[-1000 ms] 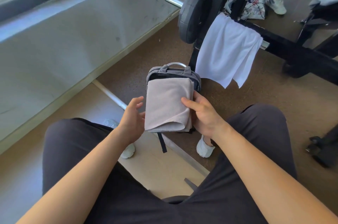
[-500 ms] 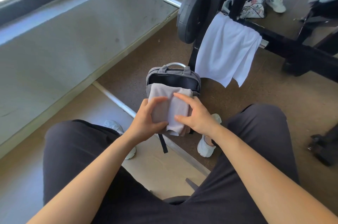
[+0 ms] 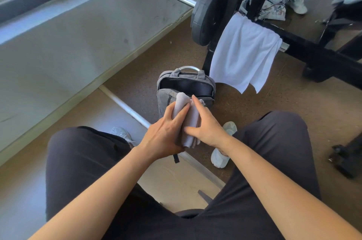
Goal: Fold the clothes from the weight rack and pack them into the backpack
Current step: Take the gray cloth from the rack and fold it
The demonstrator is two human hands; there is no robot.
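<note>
A pale grey folded garment (image 3: 189, 122) is bunched into a narrow bundle between my two hands, just in front of the grey backpack (image 3: 166, 96). The backpack stands on the floor with its top compartment unzipped and dark inside. My left hand (image 3: 166, 132) grips the bundle from the left with its fingers curled over it. My right hand (image 3: 205, 126) holds the bundle from the right, thumb and forefinger around it. White shorts (image 3: 242, 57) hang over the bar of the black weight rack (image 3: 313, 47) behind the backpack.
A black weight plate (image 3: 207, 10) on a steel bar stands left of the rack upright. My knees in dark trousers flank the backpack, white shoes (image 3: 221, 155) below. A wall runs along the left. Another person's shoe (image 3: 298, 4) shows at the top right.
The flat folded garment has been folded again sideways into a narrow bundle. My left hand came over its top and both hands closed in on it.
</note>
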